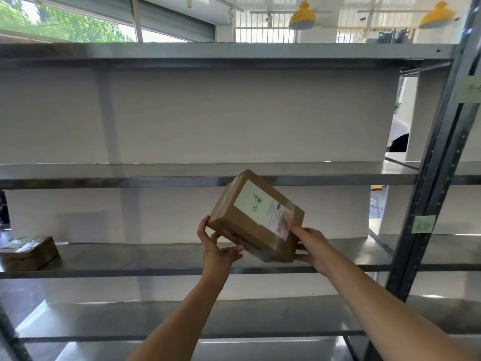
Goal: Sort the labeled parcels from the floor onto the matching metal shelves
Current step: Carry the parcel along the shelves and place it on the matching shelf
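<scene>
1. My left hand (220, 250) cups the parcel (256, 217) from below at its 7 o'clock corner, fingers curled against it.
2. My right hand (311, 246) grips the 4 o'clock end.
3. The parcel is tilted, in front of the metal shelves (156, 259), both forearms raised.

2 yellow lamps (302, 15) hang far, top right. Window (65, 19) w/ green trees far left. White wall (234, 115) behind.
</scene>
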`<state>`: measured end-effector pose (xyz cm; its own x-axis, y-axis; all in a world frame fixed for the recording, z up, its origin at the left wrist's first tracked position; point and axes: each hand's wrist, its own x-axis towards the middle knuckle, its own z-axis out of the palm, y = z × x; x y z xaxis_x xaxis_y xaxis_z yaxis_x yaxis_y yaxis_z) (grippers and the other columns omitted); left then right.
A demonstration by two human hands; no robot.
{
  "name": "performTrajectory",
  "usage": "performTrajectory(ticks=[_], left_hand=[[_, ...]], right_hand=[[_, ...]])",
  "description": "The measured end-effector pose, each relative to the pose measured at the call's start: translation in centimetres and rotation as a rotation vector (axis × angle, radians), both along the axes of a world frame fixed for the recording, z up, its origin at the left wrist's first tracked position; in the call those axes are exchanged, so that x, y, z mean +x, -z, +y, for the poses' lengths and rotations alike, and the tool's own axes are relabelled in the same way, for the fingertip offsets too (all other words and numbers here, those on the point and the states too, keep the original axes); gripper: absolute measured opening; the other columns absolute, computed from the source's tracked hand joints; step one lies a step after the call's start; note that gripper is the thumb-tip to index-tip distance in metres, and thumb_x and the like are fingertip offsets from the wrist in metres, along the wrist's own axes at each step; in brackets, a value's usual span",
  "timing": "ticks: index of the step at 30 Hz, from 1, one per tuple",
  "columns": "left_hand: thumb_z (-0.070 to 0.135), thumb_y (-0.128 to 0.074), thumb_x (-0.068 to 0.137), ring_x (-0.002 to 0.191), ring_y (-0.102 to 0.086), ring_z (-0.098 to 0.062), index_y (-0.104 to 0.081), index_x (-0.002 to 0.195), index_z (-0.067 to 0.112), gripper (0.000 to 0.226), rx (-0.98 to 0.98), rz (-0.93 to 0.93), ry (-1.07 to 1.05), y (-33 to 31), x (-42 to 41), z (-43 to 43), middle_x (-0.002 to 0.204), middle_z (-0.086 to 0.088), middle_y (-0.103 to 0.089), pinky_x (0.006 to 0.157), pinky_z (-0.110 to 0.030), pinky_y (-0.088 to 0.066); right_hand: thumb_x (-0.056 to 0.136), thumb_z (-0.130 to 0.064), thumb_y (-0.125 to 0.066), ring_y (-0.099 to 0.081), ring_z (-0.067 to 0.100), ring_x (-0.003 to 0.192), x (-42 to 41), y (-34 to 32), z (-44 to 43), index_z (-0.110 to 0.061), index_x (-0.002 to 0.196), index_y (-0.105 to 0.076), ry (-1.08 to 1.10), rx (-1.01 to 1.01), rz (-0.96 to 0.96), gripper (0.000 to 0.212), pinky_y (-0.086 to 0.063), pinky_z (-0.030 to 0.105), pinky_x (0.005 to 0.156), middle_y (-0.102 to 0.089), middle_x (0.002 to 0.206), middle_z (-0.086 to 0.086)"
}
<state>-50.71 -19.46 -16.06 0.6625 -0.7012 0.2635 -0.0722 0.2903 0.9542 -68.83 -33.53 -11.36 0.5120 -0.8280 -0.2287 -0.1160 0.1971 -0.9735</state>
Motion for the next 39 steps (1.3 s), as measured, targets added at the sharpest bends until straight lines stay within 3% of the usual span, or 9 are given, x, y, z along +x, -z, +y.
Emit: performTrajectory(ticks=[7, 11, 17, 21, 26, 30, 32, 35, 39], left_hand=[[0.029, -0.034, 0.108, 0.091, -0.075, -0.029, -0.039, 0.129, 0.031, 0.021, 0.156, 0.054, 0.067, -1.1, 0.7, 0.9, 0.138, -0.001, -0.051, 0.073, -0.047, -0.064], [0.044, -0.033, 0.105, 0.116, -0.063, -0.027, -0.049, 0.114, 0.020, 0.030, 0.129, 0.127, 0.053, -1.2, 1.0, 1.0, 0.132, -0.002, -0.056, 0.085, -0.047, -0.061], [0.013, -0.062, 0.095, 0.112, -0.066, -0.032, -0.052, 0.101, 0.007, 0.013, 0.094, 0.112, 0.039, 0.5, 1.7, 0.8, 0.122, -0.018, -0.064, 0.084, -0.035, -0.062], [0.008, -0.076, 0.084, 0.109, -0.064, -0.017, -0.031, 0.145, 0.036, 0.080, 0.146, -0.027, 0.162, 1.2, 2.7, 1.4, 0.145, 0.003, -0.039, 0.090, -0.039, -0.060], [-0.001, -0.076, 0.082, 0.110, -0.066, -0.022, 0.004, 0.153, 0.050, 0.118, 0.240, -0.234, 0.287, 1.2, 3.4, 1.5, 0.152, 0.022, -0.014, 0.076, -0.027, -0.060], [0.024, -0.096, 0.062, 0.129, -0.053, -0.027, 0.008, 0.155, 0.029, 0.140, 0.233, -0.491, 0.195, 2.6, 4.5, 0.8, 0.158, -0.007, -0.025, 0.097, -0.047, -0.056], [0.037, -0.099, 0.053, 0.135, -0.046, -0.020, -0.008, 0.150, 0.023, 0.133, 0.250, -0.530, 0.135, 3.4, 4.8, 0.8, 0.148, -0.011, -0.040, 0.106, -0.047, -0.049], [0.032, -0.098, 0.049, 0.125, -0.050, 0.000, -0.023, 0.132, 0.036, 0.112, 0.168, -0.536, 0.102, 2.2, 3.5, 1.4, 0.136, 0.006, -0.047, 0.098, -0.025, -0.053], [0.021, -0.100, 0.047, 0.121, -0.059, -0.015, -0.028, 0.125, 0.030, 0.107, 0.088, -0.482, 0.069, 2.1, 2.2, 0.9, 0.130, 0.001, -0.055, 0.092, -0.036, -0.058]], right_hand=[[0.099, -0.047, -0.046, -0.047, 0.025, 0.132, -0.2, 0.4, 0.4, -0.024, 0.143, -0.049, 0.089, -0.039, -0.254, 0.049, -0.041, 0.049, 0.108, -0.053, 0.140, 0.005], [0.095, -0.025, -0.060, -0.053, 0.021, 0.122, -0.1, 0.1, 0.0, -0.026, 0.136, -0.057, 0.102, -0.066, -0.395, 0.040, -0.048, 0.037, 0.090, -0.061, 0.132, 0.005], [0.094, -0.003, -0.054, -0.053, 0.022, 0.121, 0.1, -0.8, -0.1, -0.021, 0.140, -0.050, 0.118, -0.137, -0.471, 0.050, -0.045, 0.031, 0.086, -0.063, 0.124, 0.001], [0.095, 0.006, -0.048, -0.050, 0.027, 0.121, -0.8, -0.6, -1.1, -0.033, 0.137, -0.052, 0.014, -0.139, -0.410, 0.058, -0.035, 0.061, 0.098, -0.058, 0.130, -0.001], [0.096, 0.012, -0.042, -0.055, 0.029, 0.114, -1.4, -0.8, -1.0, -0.027, 0.137, -0.053, 0.001, -0.149, -0.420, 0.057, -0.046, 0.064, 0.097, -0.058, 0.120, 0.005], [0.095, 0.013, -0.044, -0.054, 0.030, 0.115, -1.3, -0.9, -1.3, -0.028, 0.138, -0.054, -0.033, -0.155, -0.380, 0.061, -0.046, 0.062, 0.099, -0.056, 0.122, 0.009], [0.095, 0.011, -0.045, -0.055, 0.029, 0.116, -1.1, -1.0, -1.1, -0.028, 0.139, -0.053, -0.032, -0.152, -0.382, 0.060, -0.048, 0.059, 0.098, -0.056, 0.123, 0.008], [0.097, 0.004, -0.052, -0.058, 0.023, 0.115, -0.3, -0.9, -0.7, -0.026, 0.139, -0.052, 0.041, -0.137, -0.457, 0.052, -0.052, 0.050, 0.092, -0.060, 0.124, 0.003], [0.102, -0.010, -0.044, -0.057, 0.021, 0.120, 0.8, -0.1, -1.0, -0.017, 0.142, -0.049, 0.097, -0.096, -0.580, 0.041, -0.046, 0.042, 0.096, -0.064, 0.128, 0.002]])
